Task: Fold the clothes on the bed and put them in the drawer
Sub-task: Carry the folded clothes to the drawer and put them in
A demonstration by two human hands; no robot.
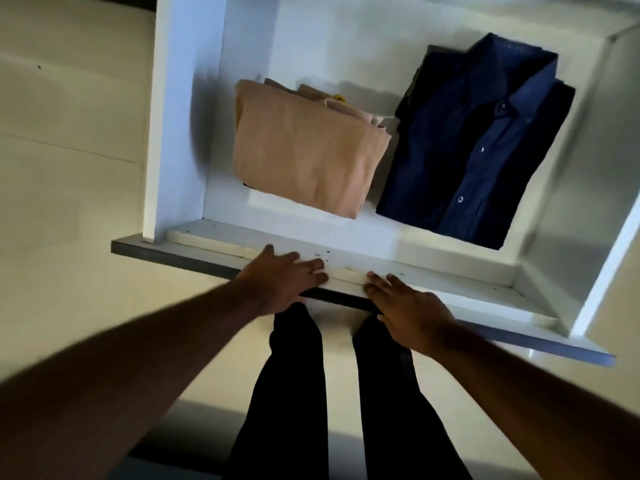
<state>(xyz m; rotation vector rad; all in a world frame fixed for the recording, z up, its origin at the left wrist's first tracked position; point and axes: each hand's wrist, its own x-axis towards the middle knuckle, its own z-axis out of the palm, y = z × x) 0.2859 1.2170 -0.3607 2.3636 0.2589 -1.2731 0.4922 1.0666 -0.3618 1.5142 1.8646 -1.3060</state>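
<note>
A pale cream floor (62, 188) fills the left side and lower middle of the frame, with faint seams running across it and the view looking steeply downward. A white drawer (388, 268) stands pulled out, taking up the centre and the upper right. Its inside is white, with a white wall down the left and another slanting along the right edge of the frame. Its front panel runs as a grey-edged band from the middle left down toward the lower right.

Inside the drawer lie two folded garments. A folded beige top (304, 150), ribbed in texture, sits left of centre, with a small yellow tag showing at its upper edge. Just beside it to the right lies a folded navy shirt (485, 140), buttoned down the front with its collar toward the upper right; it rests on a darker garment whose edges peek out around it. The two piles nearly touch at the middle of the drawer.

At the lower centre, both hands rest on the top edge of the drawer's front panel. The left hand (280, 282) lies flat with its fingers stretched out and released, pressing on the edge. The right hand (405, 303) lies the same way just beside it, fingers straight, holding nothing. Bare forearms reach in from the lower corners. Between them, the person's dark trousers (298, 393) stand on the floor.
</note>
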